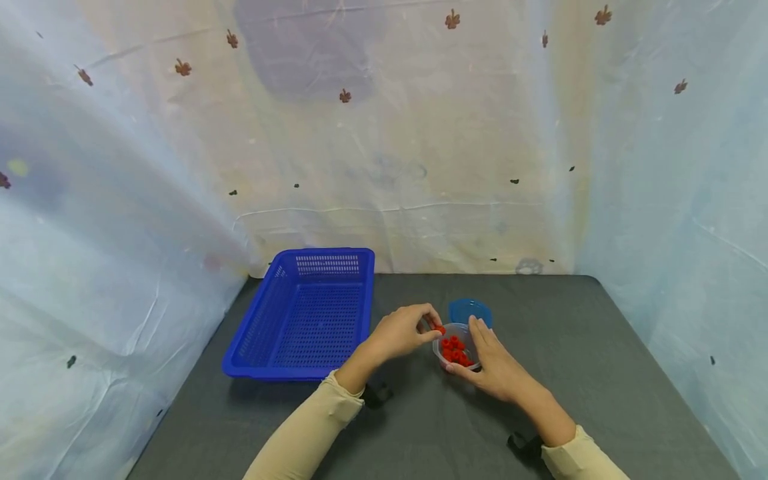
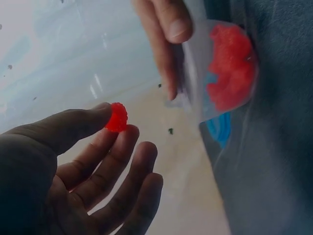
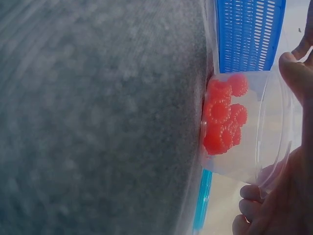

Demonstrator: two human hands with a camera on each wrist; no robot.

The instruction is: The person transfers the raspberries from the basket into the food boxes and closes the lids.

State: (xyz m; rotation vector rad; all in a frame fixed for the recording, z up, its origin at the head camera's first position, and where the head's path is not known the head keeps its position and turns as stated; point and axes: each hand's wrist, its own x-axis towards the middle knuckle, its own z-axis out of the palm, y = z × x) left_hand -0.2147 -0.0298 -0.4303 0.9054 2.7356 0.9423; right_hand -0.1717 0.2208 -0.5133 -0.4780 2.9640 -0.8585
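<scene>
A red raspberry (image 2: pixel 117 117) is pinched between the thumb and fingertips of my left hand (image 1: pixel 407 331), beside the rim of a clear plastic tub (image 3: pixel 259 122). Inside the tub, several more raspberries (image 1: pixel 454 349) lie on the bottom. My right hand (image 1: pixel 497 363) holds the tub from its right side, thumb at the near rim and fingers along the far side. The right wrist view shows the tub standing on the dark table, with the fingers (image 3: pixel 250 208) bent around its edge.
Behind the tub lies a round blue lid (image 1: pixel 471 310). A blue perforated basket (image 1: pixel 240 353) stands to the left on the grey table (image 1: pixel 414 427). Patterned sheeting (image 1: pixel 384 147) hangs behind the table and along both sides.
</scene>
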